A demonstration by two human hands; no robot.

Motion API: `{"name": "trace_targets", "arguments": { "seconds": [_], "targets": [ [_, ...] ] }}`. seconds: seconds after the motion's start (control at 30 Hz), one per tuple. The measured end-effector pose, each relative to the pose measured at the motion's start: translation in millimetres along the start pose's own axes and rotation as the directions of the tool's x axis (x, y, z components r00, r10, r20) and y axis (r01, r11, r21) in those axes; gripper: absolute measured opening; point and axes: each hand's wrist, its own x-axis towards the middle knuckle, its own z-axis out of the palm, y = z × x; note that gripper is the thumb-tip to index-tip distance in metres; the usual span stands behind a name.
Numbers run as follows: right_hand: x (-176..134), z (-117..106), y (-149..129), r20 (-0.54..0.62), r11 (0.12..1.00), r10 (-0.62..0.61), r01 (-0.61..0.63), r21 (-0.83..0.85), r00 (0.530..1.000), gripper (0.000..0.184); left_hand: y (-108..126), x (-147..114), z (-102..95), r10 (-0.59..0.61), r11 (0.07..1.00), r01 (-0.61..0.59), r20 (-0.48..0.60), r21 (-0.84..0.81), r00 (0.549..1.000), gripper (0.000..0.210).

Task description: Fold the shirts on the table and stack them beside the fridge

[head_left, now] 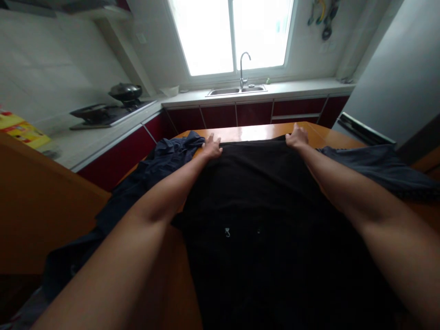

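Note:
A black garment (254,192) lies spread out over the wooden table, with a small pale mark on it. My left hand (212,147) rests on its far left corner, fingers spread apart. At the far right corner, my right hand (297,136) is closed on the garment's edge. The far edge runs nearly straight between both hands. Next to my left hand is a crumpled dark blue garment (147,178). A grey-blue cloth item (371,165) lies to the right of my right forearm.
The orange wooden table (240,134) shows a strip beyond the garment. Behind it stand a counter with a sink (237,90) and faucet (241,68). A wok (125,91) sits on the stove at left. A large grey appliance (398,78) stands at right.

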Motion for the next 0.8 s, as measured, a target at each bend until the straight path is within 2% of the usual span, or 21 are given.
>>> {"name": "trace_targets", "arguments": {
  "seconds": [0.03,0.1,0.13,0.17,0.23,0.3,0.33,0.4,0.5,0.6,0.7,0.8],
  "targets": [
    [-12.5,7.5,-9.0,0.025,1.000,-0.030,0.030,-0.006,0.999,0.062,15.8,-9.6,6.7,0.088,0.995,-0.091,0.062,0.043,0.994,0.062],
    [-45.4,24.6,-28.5,0.111,0.988,-0.156,0.157,-0.002,0.982,0.052,49.4,-30.8,21.8,0.248,0.965,-0.260,0.190,0.042,0.950,0.060],
    [-64.3,32.9,-37.5,0.191,0.961,-0.268,0.277,-0.020,0.944,0.052,65.1,-41.4,29.4,0.296,0.951,-0.310,0.236,0.022,0.926,0.060],
    [-83.1,40.3,-45.1,0.266,0.928,-0.351,0.371,-0.030,0.898,0.055,78.6,-51.4,36.4,0.331,0.939,-0.345,0.268,0.004,0.905,0.060],
    [-114.3,50.1,-52.7,0.379,0.882,-0.427,0.470,-0.024,0.821,0.058,96.9,-68.2,47.0,0.359,0.928,-0.371,0.285,-0.013,0.889,0.059],
    [-128.4,51.0,-47.2,0.418,0.866,-0.446,0.500,-0.022,0.791,0.059,102.8,-79.8,51.7,0.355,0.931,-0.365,0.263,-0.012,0.897,0.057],
    [-127.6,48.0,-39.5,0.427,0.866,-0.440,0.499,-0.029,0.790,0.060,102.2,-83.5,52.0,0.346,0.935,-0.354,0.242,-0.010,0.907,0.057],
    [-112.9,36.6,-17.2,0.425,0.885,-0.391,0.461,-0.071,0.817,0.062,97.9,-87.8,50.4,0.322,0.945,-0.327,0.197,-0.006,0.926,0.057],
    [-80.1,15.4,15.4,0.350,0.930,-0.249,0.323,-0.173,0.903,0.060,93.1,-89.7,47.5,0.292,0.956,-0.295,0.148,-0.005,0.945,0.060],
    [-71.8,4.1,21.1,0.260,0.941,-0.194,0.255,-0.225,0.946,0.054,93.6,-90.7,47.5,0.293,0.956,-0.294,0.119,-0.005,0.949,0.059],
    [-103.5,7.5,0.6,0.262,0.913,-0.319,0.370,-0.174,0.911,0.052,95.1,-92.2,48.5,0.312,0.950,-0.313,0.103,-0.005,0.944,0.056],
    [-148.4,13.9,-15.4,0.368,0.869,-0.447,0.493,-0.035,0.815,0.058,96.0,-93.6,46.9,0.319,0.948,-0.320,0.098,-0.006,0.943,0.055]
  ]
}}
